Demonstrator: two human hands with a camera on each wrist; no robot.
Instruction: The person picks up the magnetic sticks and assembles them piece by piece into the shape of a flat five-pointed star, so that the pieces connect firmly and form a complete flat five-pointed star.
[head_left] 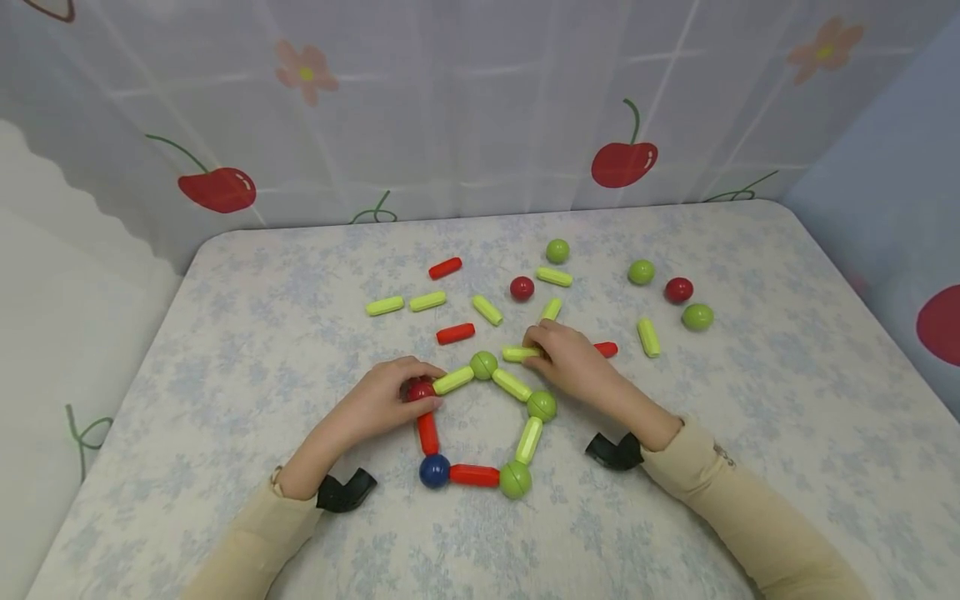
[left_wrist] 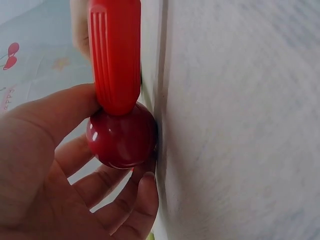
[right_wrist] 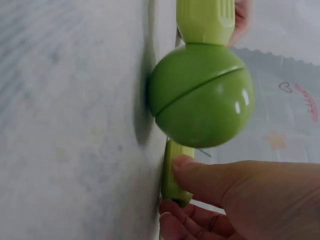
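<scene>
A closed ring of balls and rods lies on the table. It joins a red ball (left_wrist: pixel 122 137), a blue ball (head_left: pixel 434 471) and three green balls (head_left: pixel 483 365) by red rods (head_left: pixel 474 475) and yellow-green rods (head_left: pixel 529 440). My left hand (head_left: pixel 382 397) grips the red ball at the ring's left corner, thumb on the near side and fingers around the far side. Just beyond the ring's top right side, my right hand (head_left: pixel 566 360) pinches a loose yellow-green rod (right_wrist: pixel 176 172) between thumb and fingers, close over the tabletop.
Behind the ring lie loose yellow-green rods (head_left: pixel 385 306) and red rods (head_left: pixel 455 333). Loose red balls (head_left: pixel 522 288) and green balls (head_left: pixel 557 251) are scattered toward the back and right. A red rod (head_left: pixel 606 349) pokes out from behind my right hand. A printed curtain (head_left: pixel 450 108) hangs behind the table.
</scene>
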